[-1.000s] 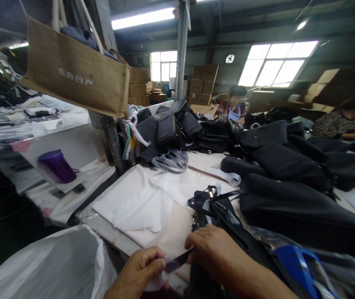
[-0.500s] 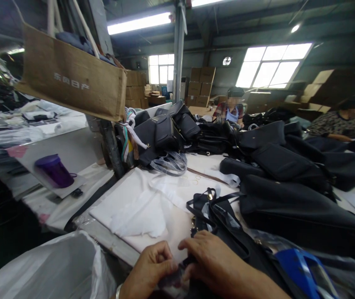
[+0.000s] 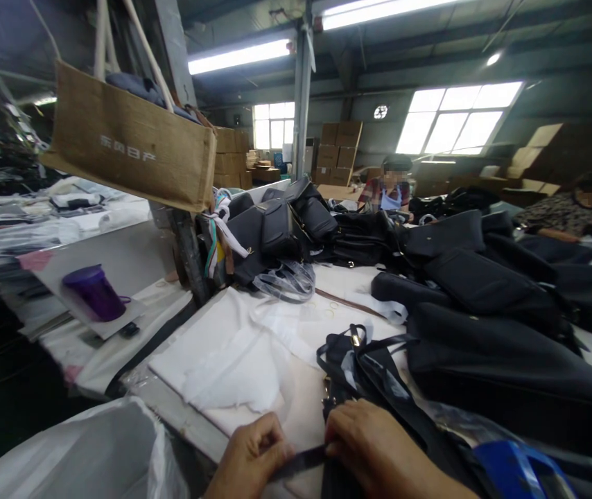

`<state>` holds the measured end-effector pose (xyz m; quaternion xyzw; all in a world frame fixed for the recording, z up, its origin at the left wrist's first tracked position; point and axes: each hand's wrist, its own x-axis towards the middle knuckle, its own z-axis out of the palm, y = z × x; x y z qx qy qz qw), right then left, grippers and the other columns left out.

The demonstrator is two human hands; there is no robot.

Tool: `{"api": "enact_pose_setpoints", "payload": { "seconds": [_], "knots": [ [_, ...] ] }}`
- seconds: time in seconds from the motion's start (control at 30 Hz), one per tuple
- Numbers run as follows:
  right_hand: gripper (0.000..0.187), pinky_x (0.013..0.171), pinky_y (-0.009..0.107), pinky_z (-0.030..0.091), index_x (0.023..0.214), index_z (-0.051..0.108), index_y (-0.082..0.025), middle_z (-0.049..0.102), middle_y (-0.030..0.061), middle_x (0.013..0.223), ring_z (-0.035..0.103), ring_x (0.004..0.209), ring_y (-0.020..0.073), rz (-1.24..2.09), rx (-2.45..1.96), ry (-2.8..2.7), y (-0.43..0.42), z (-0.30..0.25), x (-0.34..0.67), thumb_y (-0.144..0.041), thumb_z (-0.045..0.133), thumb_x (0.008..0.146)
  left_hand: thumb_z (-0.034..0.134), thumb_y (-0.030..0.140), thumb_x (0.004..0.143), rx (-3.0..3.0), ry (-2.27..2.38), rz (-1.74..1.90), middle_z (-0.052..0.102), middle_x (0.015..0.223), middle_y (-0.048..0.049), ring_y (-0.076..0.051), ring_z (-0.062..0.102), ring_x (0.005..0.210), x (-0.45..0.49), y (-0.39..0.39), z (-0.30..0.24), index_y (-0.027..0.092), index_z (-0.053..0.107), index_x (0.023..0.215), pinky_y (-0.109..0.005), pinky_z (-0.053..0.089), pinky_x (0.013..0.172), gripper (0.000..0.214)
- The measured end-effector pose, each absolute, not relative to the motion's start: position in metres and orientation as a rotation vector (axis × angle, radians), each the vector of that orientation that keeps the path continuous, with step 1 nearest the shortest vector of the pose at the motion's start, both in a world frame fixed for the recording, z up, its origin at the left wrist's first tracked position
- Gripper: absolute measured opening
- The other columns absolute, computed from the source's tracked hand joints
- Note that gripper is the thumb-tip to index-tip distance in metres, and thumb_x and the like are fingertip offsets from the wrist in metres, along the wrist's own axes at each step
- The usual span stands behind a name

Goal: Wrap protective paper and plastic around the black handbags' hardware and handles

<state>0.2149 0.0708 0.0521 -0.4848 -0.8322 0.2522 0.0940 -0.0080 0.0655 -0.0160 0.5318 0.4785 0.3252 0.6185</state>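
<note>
A narrow black strap [image 3: 303, 460] stretches between my hands at the near edge of the table. My left hand [image 3: 255, 454] pinches one end of it between thumb and fingers. My right hand [image 3: 366, 436] is closed around the strap a little to the right, its fingertips curled under and partly hidden. Just beyond the right hand lies a black bag with thin straps and gold-coloured buckles [image 3: 355, 340]. Part of that bag passes beneath my right wrist. Whether the strap joins the bag cannot be seen.
Black bags [image 3: 498, 374] pile up on the right and back. White sheets [image 3: 218, 353] cover the table's left part. A white sack [image 3: 82, 450] stands lower left; a blue object [image 3: 519, 468] lies lower right. A purple cup [image 3: 94, 292] and hanging brown bag [image 3: 134, 142] are left. Two people sit beyond.
My hands have moved apart, and the black strap now shows taut between them. The right hand has shifted slightly right and its fingers have curled in. The view has tilted up a little.
</note>
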Motion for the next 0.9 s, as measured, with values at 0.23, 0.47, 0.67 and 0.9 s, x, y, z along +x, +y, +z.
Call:
{"api": "enact_pose_setpoints", "payload": {
  "seconds": [0.23, 0.47, 0.67, 0.9],
  "knots": [
    [0.011, 0.073, 0.026, 0.037, 0.088, 0.061, -0.023, 0.066, -0.0013, 0.086, 0.058, 0.081, 0.0161, 0.765, -1.463, -2.374, 0.070, 0.065, 0.224, -0.024, 0.051, 0.093, 0.045, 0.033, 0.096, 1.752, 1.197, 0.593, 0.066, 0.086, 0.0008, -0.017, 0.059, 0.085, -0.022, 0.060, 0.005, 0.022, 0.064, 0.090, -0.025, 0.038, 0.078, 0.022],
    [0.014, 0.068, 0.027, 0.037, 0.091, 0.059, -0.021, 0.065, 0.0021, 0.087, 0.059, 0.076, 0.0161, 0.575, -1.488, -2.461, 0.057, 0.065, 0.225, -0.021, 0.046, 0.095, 0.045, 0.032, 0.096, 1.920, 1.179, 0.565, 0.066, 0.079, 0.0005, -0.016, 0.062, 0.077, -0.015, 0.065, 0.016, 0.022, 0.059, 0.086, -0.024, 0.040, 0.070, 0.021],
    [0.013, 0.065, 0.026, 0.036, 0.093, 0.058, -0.022, 0.065, 0.0002, 0.086, 0.060, 0.074, 0.0146, 0.498, -1.524, -2.393, 0.048, 0.086, 0.241, -0.022, 0.045, 0.096, 0.044, 0.035, 0.097, 2.059, 1.068, 0.563, 0.065, 0.078, 0.0002, -0.017, 0.061, 0.076, 0.013, 0.077, 0.042, 0.023, 0.060, 0.083, -0.025, 0.042, 0.069, 0.025],
    [0.011, 0.065, 0.024, 0.038, 0.093, 0.057, -0.022, 0.066, -0.0001, 0.086, 0.061, 0.075, 0.0144, 0.565, -1.543, -2.198, 0.032, 0.080, 0.255, -0.024, 0.047, 0.095, 0.042, 0.019, 0.096, 2.437, 0.780, 0.678, 0.067, 0.086, 0.0002, -0.015, 0.062, 0.084, 0.049, 0.087, 0.055, 0.023, 0.060, 0.094, -0.034, 0.033, 0.104, 0.019]
  ]
}}
